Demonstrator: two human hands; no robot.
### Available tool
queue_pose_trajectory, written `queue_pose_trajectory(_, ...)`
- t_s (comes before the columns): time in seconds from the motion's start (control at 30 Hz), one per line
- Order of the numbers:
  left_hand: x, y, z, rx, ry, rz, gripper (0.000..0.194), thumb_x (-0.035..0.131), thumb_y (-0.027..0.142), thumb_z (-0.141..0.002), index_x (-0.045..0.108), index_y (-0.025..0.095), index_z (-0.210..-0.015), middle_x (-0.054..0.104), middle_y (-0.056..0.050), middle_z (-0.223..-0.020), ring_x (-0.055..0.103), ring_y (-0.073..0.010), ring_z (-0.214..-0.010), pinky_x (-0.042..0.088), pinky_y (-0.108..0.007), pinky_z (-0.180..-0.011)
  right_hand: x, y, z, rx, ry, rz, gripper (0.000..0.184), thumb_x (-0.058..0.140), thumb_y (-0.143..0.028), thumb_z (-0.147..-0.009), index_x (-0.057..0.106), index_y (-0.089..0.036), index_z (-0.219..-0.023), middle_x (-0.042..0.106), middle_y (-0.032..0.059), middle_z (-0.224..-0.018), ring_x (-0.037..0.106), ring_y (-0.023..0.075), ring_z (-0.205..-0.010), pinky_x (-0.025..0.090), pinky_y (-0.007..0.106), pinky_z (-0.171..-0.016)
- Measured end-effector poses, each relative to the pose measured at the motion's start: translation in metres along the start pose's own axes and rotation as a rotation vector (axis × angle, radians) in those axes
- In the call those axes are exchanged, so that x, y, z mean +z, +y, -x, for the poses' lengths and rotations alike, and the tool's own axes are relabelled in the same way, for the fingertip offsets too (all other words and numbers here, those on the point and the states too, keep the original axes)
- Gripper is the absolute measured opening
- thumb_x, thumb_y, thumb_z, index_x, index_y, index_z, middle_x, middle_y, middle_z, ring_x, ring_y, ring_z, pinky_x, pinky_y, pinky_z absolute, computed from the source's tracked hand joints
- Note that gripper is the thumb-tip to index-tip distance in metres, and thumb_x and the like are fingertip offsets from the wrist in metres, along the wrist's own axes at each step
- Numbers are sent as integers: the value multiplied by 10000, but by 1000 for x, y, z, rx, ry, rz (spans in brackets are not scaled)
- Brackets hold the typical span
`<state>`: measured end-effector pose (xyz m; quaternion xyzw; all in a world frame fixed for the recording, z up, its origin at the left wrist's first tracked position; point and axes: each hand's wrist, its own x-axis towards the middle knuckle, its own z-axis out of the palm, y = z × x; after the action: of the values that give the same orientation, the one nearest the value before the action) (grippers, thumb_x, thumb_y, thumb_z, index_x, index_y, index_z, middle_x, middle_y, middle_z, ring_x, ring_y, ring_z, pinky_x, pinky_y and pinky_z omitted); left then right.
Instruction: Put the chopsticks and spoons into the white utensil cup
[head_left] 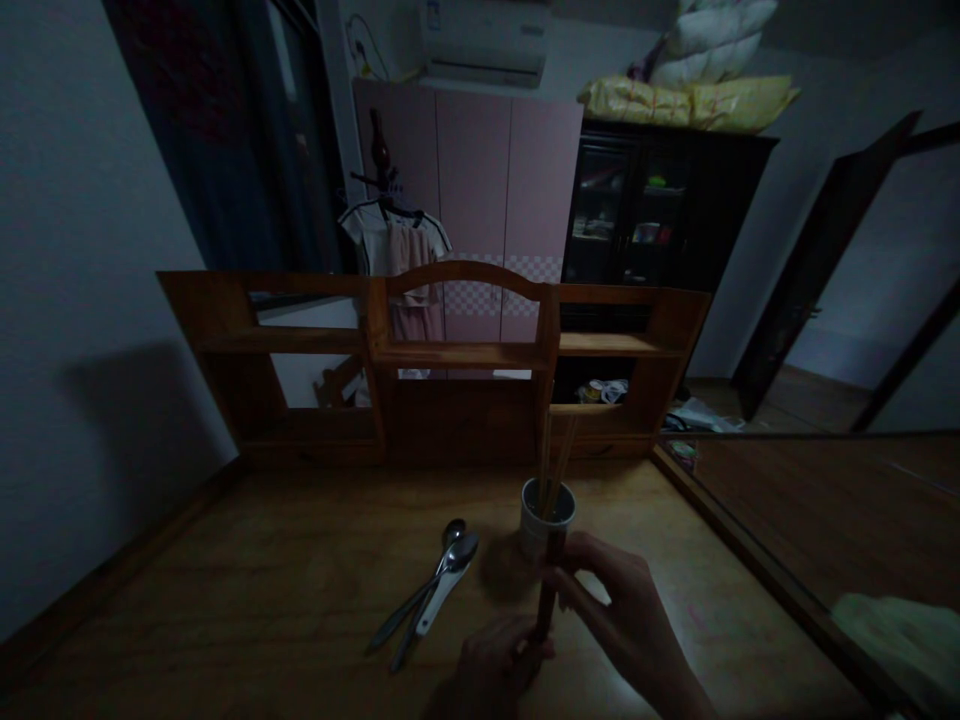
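A white cup [547, 512] stands on the wooden desk [247, 590] with several chopsticks upright in it. Just in front of the cup, both hands hold a dark bundle of chopsticks [547, 590], tilted nearly upright. My left hand [491, 670] is wrapped round its lower end near the bottom edge of the view. My right hand [626, 610] pinches its upper part with the fingertips, right next to the cup. Two or three metal spoons [435, 590] lie on the desk to the left of the cup, apart from both hands.
A wooden shelf unit [450, 350] runs along the back of the desk. The desk's raised edge [735, 530] lies to the right, with dark floor beyond. A pale cloth [900, 630] shows at the lower right. A grey wall stands on the left.
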<state>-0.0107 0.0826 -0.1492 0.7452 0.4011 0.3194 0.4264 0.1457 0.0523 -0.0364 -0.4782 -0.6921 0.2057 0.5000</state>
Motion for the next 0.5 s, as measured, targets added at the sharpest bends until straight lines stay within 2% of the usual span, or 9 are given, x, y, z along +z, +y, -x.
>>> queue_pose_trajectory(0.13, -2, 8, 2, 6, -27, 41, 227, 541, 352, -859, 724, 245, -940, 737, -49, -941, 680, -192, -843, 515, -226, -731, -2, 1, 0, -9, 2, 27, 97, 605, -275, -884, 670, -208, -911, 684, 33, -813, 633, 160, -697, 504, 242, -636)
queue_pose_trajectory(0.23, 1, 7, 3, 13, 6, 57, 228, 543, 368, -862, 721, 251, -942, 738, -43, -935, 680, -190, -844, 518, -226, -731, -2, 1, 0, -8, 5, 49, 94, 603, -282, -885, 661, -212, -910, 684, 32, -818, 636, 163, -705, 508, 247, -648)
queue_pose_trajectory(0.4, 9, -9, 4, 65, 34, 42, 307, 500, 448, -892, 715, 254, -994, 742, -52, -933, 680, -191, -845, 526, -241, -762, -9, -6, 2, 23, -57, 46, 94, 575, -273, -903, 634, -218, -952, 676, 35, -887, 639, 166, -760, 508, 253, -686)
queue_pose_trajectory(0.5, 7, -23, 9, 90, 27, 29, 333, 464, 456, -914, 705, 261, -1035, 735, -48, -958, 674, -180, -884, 521, -228, -796, -28, -16, -2, 49, -58, 46, 99, 561, -291, -912, 628, -217, -917, 659, 31, -819, 630, 165, -707, 501, 252, -635)
